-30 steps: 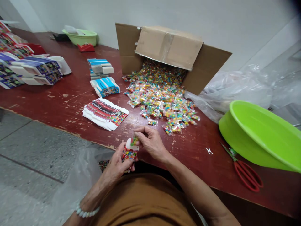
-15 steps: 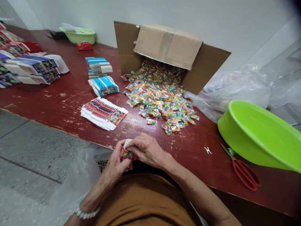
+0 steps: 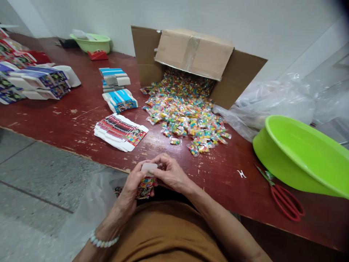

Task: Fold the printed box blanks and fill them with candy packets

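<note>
A small printed red candy box (image 3: 145,187) with a white end flap (image 3: 149,166) is held close to my body, by the table's front edge. My left hand (image 3: 133,181) wraps around its left side. My right hand (image 3: 170,174) pinches the flap end, its thumb on the white card. Whether anything is inside the box is hidden. Beyond my hands lies a fanned stack of flat red candy boxes (image 3: 120,131). Small clear packets of colourful candies (image 3: 188,116) spill from a cardboard carton (image 3: 195,51) lying on its side.
Blue box stacks (image 3: 120,100) stand behind the red ones, purple boxes (image 3: 40,82) at far left. On the right are a green basin (image 3: 294,156), red-handled scissors (image 3: 287,202) and a white H-shaped piece (image 3: 241,174). A plastic bag (image 3: 92,203) hangs below the table edge.
The box has turned so its printed face and white flap show more. My right hand has shifted from over its top to its right side, thumb on the flap.
</note>
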`<state>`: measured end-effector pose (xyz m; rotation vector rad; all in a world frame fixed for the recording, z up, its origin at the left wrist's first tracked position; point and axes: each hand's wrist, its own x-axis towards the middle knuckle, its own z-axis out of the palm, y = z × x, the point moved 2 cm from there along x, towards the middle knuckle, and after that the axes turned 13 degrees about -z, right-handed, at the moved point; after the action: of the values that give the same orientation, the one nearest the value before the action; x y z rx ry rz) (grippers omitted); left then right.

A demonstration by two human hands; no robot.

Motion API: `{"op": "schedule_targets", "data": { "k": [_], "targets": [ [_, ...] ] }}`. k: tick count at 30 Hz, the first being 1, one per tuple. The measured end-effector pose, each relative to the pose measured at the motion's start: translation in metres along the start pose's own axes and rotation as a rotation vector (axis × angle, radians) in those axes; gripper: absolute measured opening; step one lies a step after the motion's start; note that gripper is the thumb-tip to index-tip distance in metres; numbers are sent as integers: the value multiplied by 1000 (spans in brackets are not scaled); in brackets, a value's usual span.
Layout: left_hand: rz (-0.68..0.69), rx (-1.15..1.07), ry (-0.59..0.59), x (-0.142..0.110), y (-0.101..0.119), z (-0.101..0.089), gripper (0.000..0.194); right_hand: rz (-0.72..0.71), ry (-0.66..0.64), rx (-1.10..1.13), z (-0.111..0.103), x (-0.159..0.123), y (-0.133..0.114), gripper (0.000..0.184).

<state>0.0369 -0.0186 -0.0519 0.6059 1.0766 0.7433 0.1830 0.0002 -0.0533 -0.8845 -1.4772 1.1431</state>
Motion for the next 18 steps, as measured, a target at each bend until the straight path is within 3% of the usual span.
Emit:
{"op": "schedule_targets", "data": {
  "k": [3,5,8,13,15,18],
  "targets": [
    [-98,-102,-74,-4,2,0,57,-255,-33,-197,-5,-1,-10,17],
    [-189,-156,-169,-7,4,2,58,-269,-98,-209,-8,-3,-16,24],
    [-221,-206,-229,-9,9,4,60,-152,-140,-72,-10,-5,-20,26],
    [-147,-181,-152,-7,11,6,68,157,-63,406,3,0,-17,32],
    [-95,-147,-133,-6,9,4,77,250,-10,481,7,5,-14,34],
    [-61,-97,-137,-3,5,0,85,281,3,515,9,10,-12,33]
  ]
}}
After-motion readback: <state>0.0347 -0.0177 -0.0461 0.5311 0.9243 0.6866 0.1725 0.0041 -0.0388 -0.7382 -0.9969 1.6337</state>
